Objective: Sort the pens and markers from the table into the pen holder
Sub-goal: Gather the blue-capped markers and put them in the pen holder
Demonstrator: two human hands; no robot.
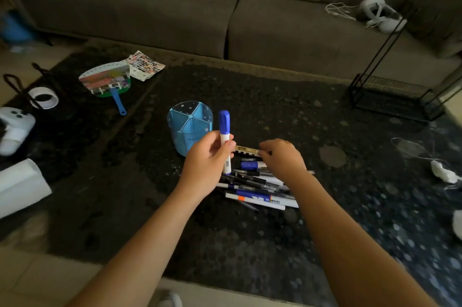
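Observation:
A round blue pen holder [187, 131] with several empty wedge compartments stands on the dark stone table [250, 244]. Just right of it, my left hand [207, 159] holds a white marker with a blue cap [224, 126] upright. My right hand [281, 156] hovers over a pile of pens and markers [257, 189] and pinches the end of a gold-coloured pen [246, 149] lying level. A second blue-capped marker [251, 164] lies at the top of the pile.
A paper fan with a blue handle [107, 81] and a sticker sheet [145, 65] lie at the far left. A tape roll [43, 97], a white controller [15, 129] and a white roll [20, 186] sit along the left edge. A black wire rack [390, 96] stands at the right.

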